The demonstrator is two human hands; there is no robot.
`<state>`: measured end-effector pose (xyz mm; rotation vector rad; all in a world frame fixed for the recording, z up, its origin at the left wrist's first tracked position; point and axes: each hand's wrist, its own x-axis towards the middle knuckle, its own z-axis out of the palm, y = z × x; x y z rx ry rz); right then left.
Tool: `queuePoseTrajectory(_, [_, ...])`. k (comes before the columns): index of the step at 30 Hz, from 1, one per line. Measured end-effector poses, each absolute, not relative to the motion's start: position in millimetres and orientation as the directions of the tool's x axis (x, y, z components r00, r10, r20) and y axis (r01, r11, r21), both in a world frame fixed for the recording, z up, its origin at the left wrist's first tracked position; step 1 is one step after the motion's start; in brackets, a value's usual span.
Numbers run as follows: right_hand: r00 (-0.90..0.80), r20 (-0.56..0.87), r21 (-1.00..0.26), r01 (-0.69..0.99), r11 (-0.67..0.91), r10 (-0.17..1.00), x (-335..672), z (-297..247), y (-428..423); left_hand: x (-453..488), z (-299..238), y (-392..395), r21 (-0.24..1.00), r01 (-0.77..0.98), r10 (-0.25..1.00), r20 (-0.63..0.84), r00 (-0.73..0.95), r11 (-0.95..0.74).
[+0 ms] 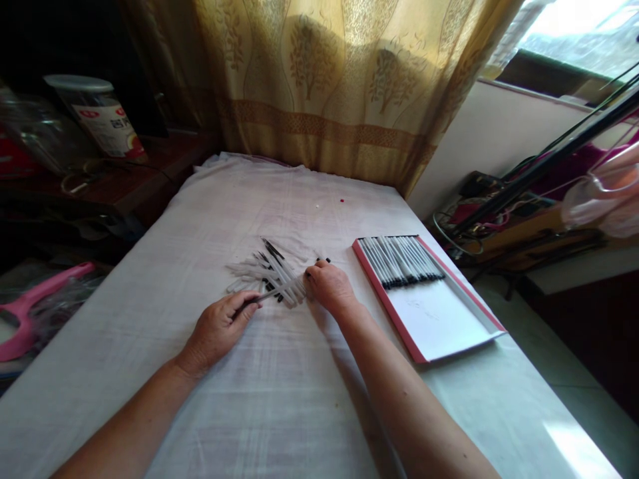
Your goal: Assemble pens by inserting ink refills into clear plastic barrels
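My left hand [219, 329] is closed, with thumb and fingers pinching the dark end of a slim white pen [274, 291]. The pen slants up to the right, toward my right hand [330, 285], whose curled fingers close around its far end; the fingertips are partly hidden. Beneath and behind the held pen lies a loose pile of whitish pens [249, 269], some with dark tips, pointing several ways. To the right, a shallow box [439, 332] with pink-red sides holds a tidy row of white pens [402, 259] with black ends across its far part.
A white cloth [239, 412] covers the table. Small red [342, 200] and white bits [317, 206] lie toward the back. A patterned curtain [319, 80] hangs behind. At left are a lidded tub [102, 120] and a pink plastic handle [30, 313]; a dark pole [544, 163] slants at right.
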<state>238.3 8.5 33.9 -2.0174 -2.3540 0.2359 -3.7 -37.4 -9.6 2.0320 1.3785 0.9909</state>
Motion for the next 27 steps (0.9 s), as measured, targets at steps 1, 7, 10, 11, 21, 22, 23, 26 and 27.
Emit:
queuePoseTrajectory(1, [-0.150, -0.072, -0.143, 0.980, 0.139, 0.986, 239, 34, 8, -4, -9, -37, 0.728, 0.576, 0.928, 0.294, 0.228, -0.372])
queuePoseTrajectory(7, [-0.007, 0.124, -0.680, 0.728, 0.090, 0.992, 252, 20, -19, -3, -10, -38, 0.676, 0.596, 0.901, 0.339, 0.270, -0.433])
queuePoseTrajectory(10, [0.120, 0.051, -0.962, 0.273, 0.016, 0.991, 248, 10, -38, -3, -10, -39, 0.632, 0.613, 0.880, 0.357, 0.312, -0.474])
queuePoseTrajectory(11, [0.134, -0.004, -0.989, 0.146, -0.024, 0.991, 245, 8, -43, -2, -9, -39, 0.619, 0.617, 0.874, 0.362, 0.325, -0.486])
queuePoseTrajectory(21, [0.142, -0.119, -0.991, -0.078, -0.109, 0.983, 230, 8, -53, -4, -9, -40, 0.565, 0.617, 0.835, 0.409, 0.367, -0.548])
queuePoseTrajectory(22, [0.147, -0.122, -0.991, -0.076, -0.112, 0.982, 230, 8, -53, -4, -9, -40, 0.561, 0.618, 0.834, 0.412, 0.369, -0.550])
queuePoseTrajectory(23, [0.153, -0.125, -0.991, -0.074, -0.115, 0.980, 231, 7, -53, -4, -9, -40, 0.557, 0.619, 0.831, 0.413, 0.372, -0.554])
queuePoseTrajectory(26, [0.166, -0.125, -0.991, -0.066, -0.115, 0.978, 231, 6, -54, -4, -10, -39, 0.540, 0.620, 0.821, 0.421, 0.387, -0.569])
queuePoseTrajectory(27, [0.164, -0.118, -0.992, -0.063, -0.109, 0.979, 231, 6, -54, -4, -10, -39, 0.534, 0.621, 0.817, 0.424, 0.391, -0.574])
